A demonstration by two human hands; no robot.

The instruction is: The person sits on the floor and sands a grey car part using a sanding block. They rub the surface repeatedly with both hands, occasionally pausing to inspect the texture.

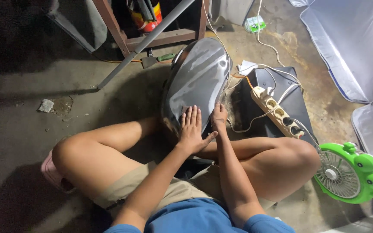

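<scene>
Left hand [191, 129] flat, fingers spread on grey tank [197, 77], right hand [219, 116] gripping its edge, fingertips hidden

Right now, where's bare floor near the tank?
Bare concrete lies left of the glossy dark metal tank, between the grey pole and crumpled scrap. Right side is crowded: cream power strip, white cables, green fan.

Workshop: stained concrete floor [31, 86], power strip [277, 113], screwdriver [162, 57].
</scene>
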